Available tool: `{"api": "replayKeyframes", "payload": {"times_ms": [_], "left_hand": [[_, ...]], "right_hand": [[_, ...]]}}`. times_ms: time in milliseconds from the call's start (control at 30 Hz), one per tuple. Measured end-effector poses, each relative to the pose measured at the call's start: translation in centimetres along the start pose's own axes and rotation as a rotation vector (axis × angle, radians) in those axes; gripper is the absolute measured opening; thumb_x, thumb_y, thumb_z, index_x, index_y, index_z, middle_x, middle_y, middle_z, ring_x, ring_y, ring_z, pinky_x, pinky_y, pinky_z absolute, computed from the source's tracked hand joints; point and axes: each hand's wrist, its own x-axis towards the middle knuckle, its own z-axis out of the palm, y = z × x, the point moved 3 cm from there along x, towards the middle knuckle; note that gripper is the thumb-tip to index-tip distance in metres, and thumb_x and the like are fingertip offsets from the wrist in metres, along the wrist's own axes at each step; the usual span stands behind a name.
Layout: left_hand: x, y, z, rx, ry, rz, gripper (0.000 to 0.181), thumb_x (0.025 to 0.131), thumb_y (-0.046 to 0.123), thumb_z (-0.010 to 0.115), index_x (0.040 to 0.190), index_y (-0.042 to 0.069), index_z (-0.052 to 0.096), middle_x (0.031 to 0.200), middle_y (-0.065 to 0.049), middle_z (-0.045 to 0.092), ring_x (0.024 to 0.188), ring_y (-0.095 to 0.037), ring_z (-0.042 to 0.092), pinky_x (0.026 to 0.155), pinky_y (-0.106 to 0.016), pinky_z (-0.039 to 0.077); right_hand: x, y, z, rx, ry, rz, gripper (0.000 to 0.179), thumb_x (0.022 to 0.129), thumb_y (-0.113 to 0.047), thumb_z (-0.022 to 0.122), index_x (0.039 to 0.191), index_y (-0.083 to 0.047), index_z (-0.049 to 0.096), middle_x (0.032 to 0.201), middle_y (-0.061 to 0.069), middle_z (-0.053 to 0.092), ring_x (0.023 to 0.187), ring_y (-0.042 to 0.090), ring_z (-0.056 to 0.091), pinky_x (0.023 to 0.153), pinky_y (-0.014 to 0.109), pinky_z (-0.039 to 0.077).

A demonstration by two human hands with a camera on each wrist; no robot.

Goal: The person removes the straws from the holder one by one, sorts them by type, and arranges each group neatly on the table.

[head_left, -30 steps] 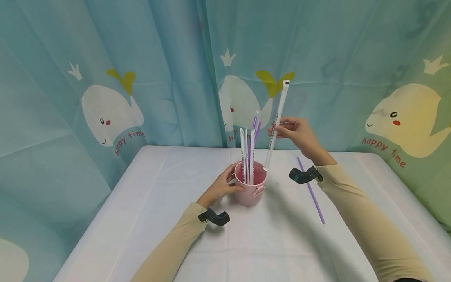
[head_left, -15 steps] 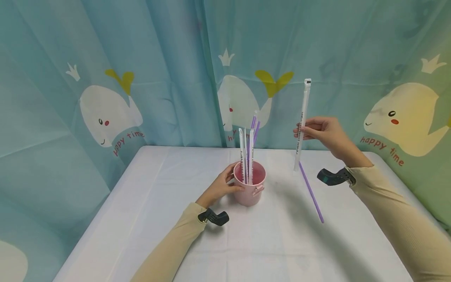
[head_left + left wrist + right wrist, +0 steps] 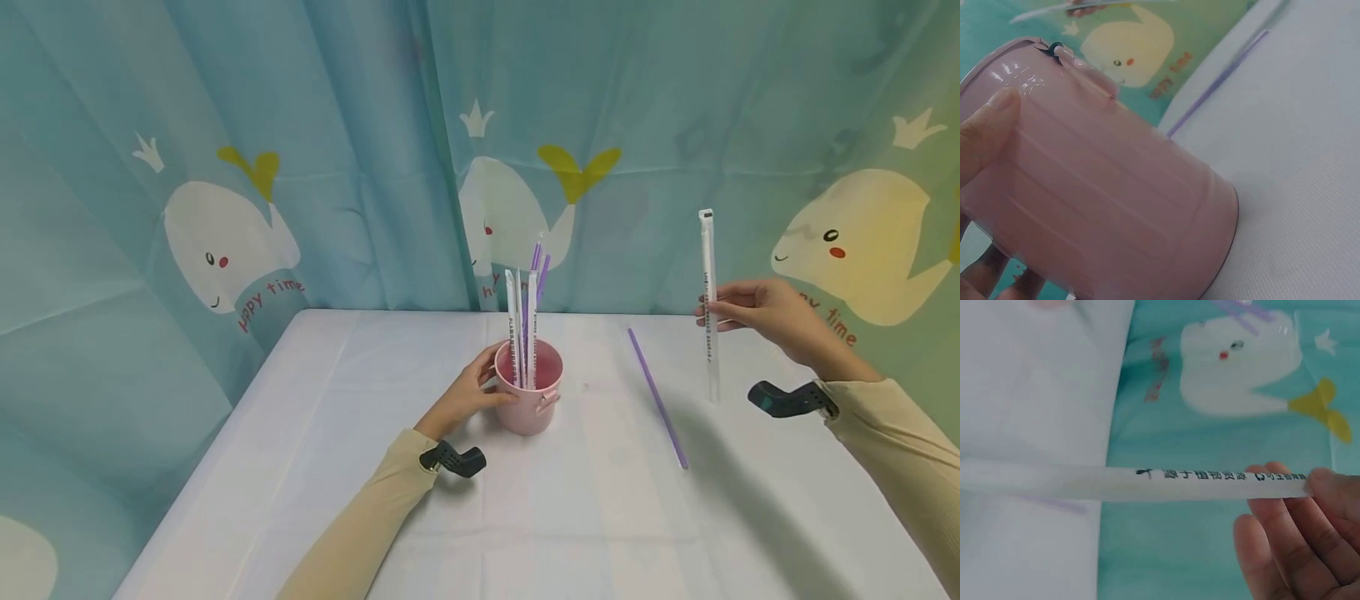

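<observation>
A pink bucket (image 3: 527, 417) stands upright on the table, and my left hand (image 3: 467, 396) grips its left side, thumb in front and fingers behind. The left wrist view shows the thumb (image 3: 991, 128) against the bucket wall (image 3: 1110, 181). Several straws (image 3: 532, 333), white-wrapped and purple, lean inside the bucket. Over the table's right side, my right hand (image 3: 772, 317) pinches a white paper-wrapped straw (image 3: 707, 258), held nearly upright. In the right wrist view dark printing runs along this wrapped straw (image 3: 1197, 484), between thumb and fingers.
A purple straw (image 3: 660, 400) lies slantwise on the white table (image 3: 375, 417), between the bucket and my right hand. A blue-green curtain (image 3: 360, 167) printed with whales hangs behind the table's far edge.
My right hand has carried the wrapped straw from beside the bucket to the right, past the purple straw, and lowered it slightly. The left hand stays on the bucket.
</observation>
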Motion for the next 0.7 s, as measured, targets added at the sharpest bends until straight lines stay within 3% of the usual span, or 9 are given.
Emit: {"api": "replayKeyframes", "payload": {"times_ms": [367, 700], "left_hand": [[0.3, -0.6, -0.1, -0.013, -0.005, -0.011, 0.085, 0.08, 0.004, 0.072, 0.149, 0.019, 0.024, 0.155, -0.007, 0.026, 0.144, -0.03, 0.024, 0.115, -0.051, 0.029], [0.1, -0.2, 0.0, 0.002, -0.001, 0.009, 0.082, 0.08, 0.006, 0.071, 0.148, 0.019, 0.026, 0.154, -0.007, 0.028, 0.142, -0.03, 0.028, 0.114, -0.05, 0.031]], "right_hand": [[-1.7, 4.8, -1.8, -0.088, -0.064, 0.104, 0.025, 0.092, -0.004, 0.056, 0.106, 0.015, 0.053, 0.082, -0.011, 0.073, 0.076, 0.001, 0.068, 0.064, 0.02, 0.058], [-1.9, 9.4, -1.9, -0.061, -0.153, 0.238, 0.025, 0.092, -0.002, 0.054, 0.104, 0.02, 0.051, 0.081, -0.008, 0.072, 0.074, 0.004, 0.068, 0.067, 0.023, 0.059]]}}
